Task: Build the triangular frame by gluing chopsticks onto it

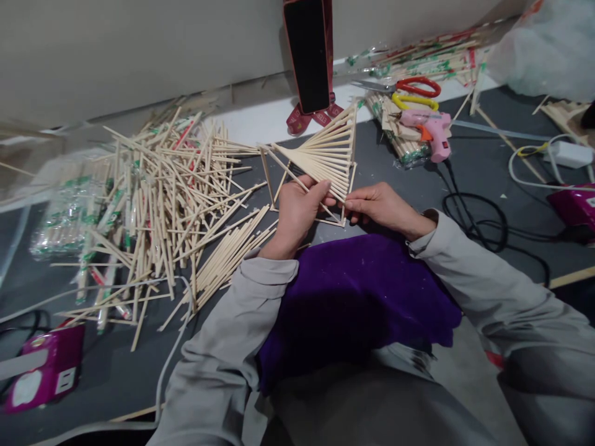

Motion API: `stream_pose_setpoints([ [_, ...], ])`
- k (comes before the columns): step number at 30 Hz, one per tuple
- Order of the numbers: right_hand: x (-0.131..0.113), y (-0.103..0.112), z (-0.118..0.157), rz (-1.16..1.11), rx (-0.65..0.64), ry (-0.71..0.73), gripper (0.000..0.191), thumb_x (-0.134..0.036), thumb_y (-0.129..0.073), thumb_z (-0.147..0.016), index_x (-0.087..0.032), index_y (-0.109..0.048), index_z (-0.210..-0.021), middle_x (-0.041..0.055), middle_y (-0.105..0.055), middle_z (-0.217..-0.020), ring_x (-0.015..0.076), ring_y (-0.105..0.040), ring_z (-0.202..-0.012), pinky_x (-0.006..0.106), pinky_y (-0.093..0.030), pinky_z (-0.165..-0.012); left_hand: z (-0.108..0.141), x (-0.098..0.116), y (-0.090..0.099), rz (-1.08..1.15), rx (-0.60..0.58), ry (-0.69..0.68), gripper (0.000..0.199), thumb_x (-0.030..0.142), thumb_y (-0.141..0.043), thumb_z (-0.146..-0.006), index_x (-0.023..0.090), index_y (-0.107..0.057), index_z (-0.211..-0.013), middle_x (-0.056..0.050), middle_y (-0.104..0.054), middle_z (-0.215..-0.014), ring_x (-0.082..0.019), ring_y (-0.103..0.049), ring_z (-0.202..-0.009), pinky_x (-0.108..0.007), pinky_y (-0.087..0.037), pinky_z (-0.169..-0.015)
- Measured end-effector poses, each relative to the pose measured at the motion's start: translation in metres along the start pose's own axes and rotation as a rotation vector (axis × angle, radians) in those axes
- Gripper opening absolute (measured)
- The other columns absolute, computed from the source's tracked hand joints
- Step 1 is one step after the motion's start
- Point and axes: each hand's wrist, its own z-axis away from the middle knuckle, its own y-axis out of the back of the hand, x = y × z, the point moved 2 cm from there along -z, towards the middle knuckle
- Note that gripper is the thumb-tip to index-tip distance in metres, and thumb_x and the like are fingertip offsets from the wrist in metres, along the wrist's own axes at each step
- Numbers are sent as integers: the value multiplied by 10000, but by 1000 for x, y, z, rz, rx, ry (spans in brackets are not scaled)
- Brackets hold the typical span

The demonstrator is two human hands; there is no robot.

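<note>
Wooden frame | left hand pinching it | right hand pinching its five-o'clock edge | plastic wrappers, nine o'clock: sticks inside

The frame is bare pale wood, smooth and matt, like the loose sticks. The packets have clear plastic wrap, glossy and wrinkled, with green print. The worktop is dark grey, flat and matt. Soft purple cloth shows pale specks; the grey sleeves are matt woven cloth, creased. The glue gun is smooth pink plastic. The scissors pair metal blades with shiny red and yellow plastic handles. The phone has a smooth black face, the bag is crinkled translucent plastic, and the adapter is smooth white plastic.
</note>
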Motion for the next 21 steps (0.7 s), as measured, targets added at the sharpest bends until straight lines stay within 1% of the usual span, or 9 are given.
stream_pose_setpoints([
  [12, 2, -1, -2, 11, 2, 10, 248, -351, -627, -851, -126, -713, -790, 29, -666, -660, 84, -591, -558, 189, -398, -482, 0, 0, 0, 9, -2, 2, 136, 281, -687, -792, 150, -678, -758, -6, -671, -632, -98, -660, -544, -158, -458, -451],
  [17, 1, -2, -1, 22, 7, 16, 256, -349, -617, -861, -129, -713, -771, 28, -664, -637, 84, -588, -548, 190, -396, -477, 1, 0, 0, 8, -2, -1, 137, 279, -682, -795, 149, -676, -752, -11, -673, -635, -94, -656, -539, -156, -453, -445],
  [21, 2, -1, -1, 15, 1, 16, 246, -347, -626, -862, -137, -732, -795, 37, -687, -670, 84, -595, -558, 186, -412, -479, 1, 0, 1, 1, 2, 12, 148, 294, -692, -784, 149, -674, -758, -16, -682, -646, -101, -656, -548, -172, -478, -466],
])
